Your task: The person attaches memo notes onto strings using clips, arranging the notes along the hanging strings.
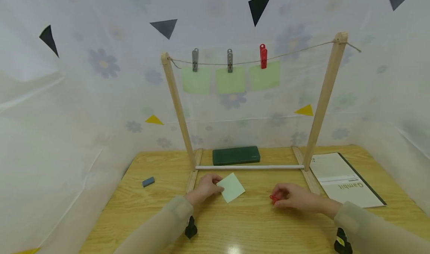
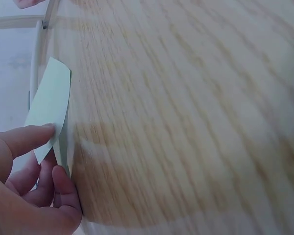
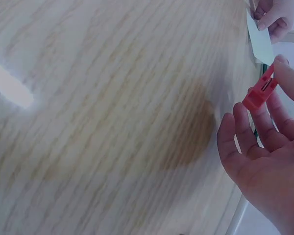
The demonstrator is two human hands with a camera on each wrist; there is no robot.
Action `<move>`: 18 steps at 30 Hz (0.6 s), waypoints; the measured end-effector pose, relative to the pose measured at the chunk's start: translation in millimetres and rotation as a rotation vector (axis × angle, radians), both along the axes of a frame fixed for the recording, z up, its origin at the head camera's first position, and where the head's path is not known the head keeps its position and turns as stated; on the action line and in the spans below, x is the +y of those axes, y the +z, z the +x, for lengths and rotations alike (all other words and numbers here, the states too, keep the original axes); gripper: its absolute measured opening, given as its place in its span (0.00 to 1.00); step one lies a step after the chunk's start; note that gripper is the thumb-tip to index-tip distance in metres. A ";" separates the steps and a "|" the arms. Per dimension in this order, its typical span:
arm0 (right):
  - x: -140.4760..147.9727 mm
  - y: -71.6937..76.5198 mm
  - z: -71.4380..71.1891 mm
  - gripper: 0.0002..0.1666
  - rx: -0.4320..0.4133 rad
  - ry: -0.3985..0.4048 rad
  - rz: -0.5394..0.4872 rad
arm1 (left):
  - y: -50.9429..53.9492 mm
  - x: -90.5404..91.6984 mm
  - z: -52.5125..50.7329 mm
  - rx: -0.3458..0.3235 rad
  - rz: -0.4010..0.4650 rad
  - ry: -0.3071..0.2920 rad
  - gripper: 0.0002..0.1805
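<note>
My left hand [image 1: 207, 188] pinches a pale green paper square [image 1: 232, 188] by its left corner, just above the table. In the left wrist view the thumb lies on top of the paper [image 2: 53, 98] and the fingers curl beneath. To the right, my right hand [image 1: 293, 198] holds a small red clothespin [image 1: 273, 199] between thumb and fingers; the right wrist view shows the red clothespin [image 3: 259, 93] clearly. Ahead, a string [image 1: 289, 53] carries three similar papers, held by two grey clothespins [image 1: 230, 61] and one red clothespin [image 1: 263, 56].
Two wooden posts [image 1: 324, 101] with a white bar [image 1: 250, 167] between their feet support the string. Behind the bar lies a dark green case [image 1: 236, 156]. A blue eraser-like block [image 1: 148, 182] sits at left, a "Gambit" notepad [image 1: 347, 181] at right.
</note>
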State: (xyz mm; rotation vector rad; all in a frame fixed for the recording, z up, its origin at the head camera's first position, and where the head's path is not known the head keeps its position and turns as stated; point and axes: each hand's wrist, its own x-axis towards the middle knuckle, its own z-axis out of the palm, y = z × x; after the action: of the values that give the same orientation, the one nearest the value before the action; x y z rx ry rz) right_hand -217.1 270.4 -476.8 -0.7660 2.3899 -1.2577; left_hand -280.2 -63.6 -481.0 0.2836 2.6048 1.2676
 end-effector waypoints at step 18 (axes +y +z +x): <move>27.9 52.4 -9.3 0.24 0.100 -0.205 0.082 | 16.5 28.0 -3.3 -0.097 0.069 -0.016 0.20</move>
State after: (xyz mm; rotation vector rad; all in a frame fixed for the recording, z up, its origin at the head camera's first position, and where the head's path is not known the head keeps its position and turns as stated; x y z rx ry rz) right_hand -226.4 298.2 -424.4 -0.5848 2.6396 -1.2132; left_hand -283.5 -35.7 -464.5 0.2479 2.4767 1.3340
